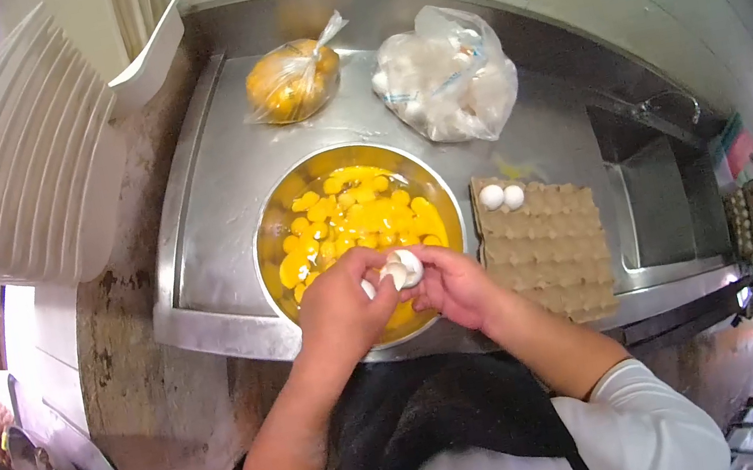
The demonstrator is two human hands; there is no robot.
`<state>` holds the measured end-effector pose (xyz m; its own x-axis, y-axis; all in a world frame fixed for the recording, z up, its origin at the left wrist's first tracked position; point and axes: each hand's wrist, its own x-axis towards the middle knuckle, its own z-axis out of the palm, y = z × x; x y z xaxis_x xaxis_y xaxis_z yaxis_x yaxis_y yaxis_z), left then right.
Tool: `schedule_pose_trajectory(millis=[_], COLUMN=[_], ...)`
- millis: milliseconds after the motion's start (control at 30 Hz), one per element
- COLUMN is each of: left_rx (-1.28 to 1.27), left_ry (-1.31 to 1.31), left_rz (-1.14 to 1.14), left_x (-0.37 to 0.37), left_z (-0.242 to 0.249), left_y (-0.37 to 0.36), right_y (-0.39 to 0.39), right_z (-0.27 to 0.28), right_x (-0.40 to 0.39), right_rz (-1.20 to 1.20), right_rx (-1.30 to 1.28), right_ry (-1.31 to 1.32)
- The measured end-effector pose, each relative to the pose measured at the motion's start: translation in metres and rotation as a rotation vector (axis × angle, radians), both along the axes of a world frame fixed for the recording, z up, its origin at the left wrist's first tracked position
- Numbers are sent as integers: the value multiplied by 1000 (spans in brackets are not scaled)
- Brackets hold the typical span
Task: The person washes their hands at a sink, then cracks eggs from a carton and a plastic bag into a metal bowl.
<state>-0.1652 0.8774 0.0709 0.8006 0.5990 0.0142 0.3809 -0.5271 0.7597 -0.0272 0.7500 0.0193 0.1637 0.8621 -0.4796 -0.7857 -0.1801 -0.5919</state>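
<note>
Over the near rim of the steel bowl (pixel 265 216), left hand (pixel 340 304) and right hand (pixel 451 284) both grip one white eggshell (pixel 401 268), pulling it apart. Risk: brittle shell may shed fragments into the glossy yolks (pixel 355 214). Beyond: pulpy egg tray (pixel 549 240), two eggs (pixel 502 197), knotted bags on the steel worktop (pixel 215 178).

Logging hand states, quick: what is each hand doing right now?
Left hand: closed on the egg, over the steel bowl.
Right hand: closed on the same egg from the other side.
</note>
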Motion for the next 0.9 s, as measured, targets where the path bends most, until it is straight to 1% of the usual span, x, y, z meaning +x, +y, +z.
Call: schedule_pose_trajectory(millis=[133,200,233,300,433,500,533,600,633,700,733,800,833,867,900], left_rx=[17,4,5,-43,-69,-156,-158,-273,-284,-290,-296,-284,-324,-363,-359], left_ry=[5,128,127,138,146,27,25,-57,-128,-158,-184,-196,-179,-160,-175], left_rz=[-55,-63,-65,-81,-92,-72,-78,-61,-34,-12,16,1,-6,-10,-18], left_x=[-1,1,2,3,6,4,4,2,1,-1,-2,-8,-14,-18,-23], left_z=[4,10,10,10,9,8,7,4,2,1,2,5,7,6,4], left_y=[2,2,1,-1,-6,-8,-7,-5,-6,-6,-5,-7,-8,-9,-10], right_y=[-7,-7,-8,-10,-16,-19,-21,-23,-23,-23,-24,-24,-24,-24,-24], right_z=[5,6,8,12,9,-5,-6,-4,-2,3,5,9,11,13,16], right_x=[1,1,0,-6,-7,0,3,8,8,11,17,34,48,69,94], right_rz=[-33,-37,-40,21,42,3,-2,8,3,-9,-18,-80,-167,-174,-268], right_rx=[-12,-26,-26,-27,-7,33,30,77,76,113,116,136,131,139,203], right_ry=[-93,-230,-231,-496,-530,-175,-178,30,26,114,101,154,162,142,35])
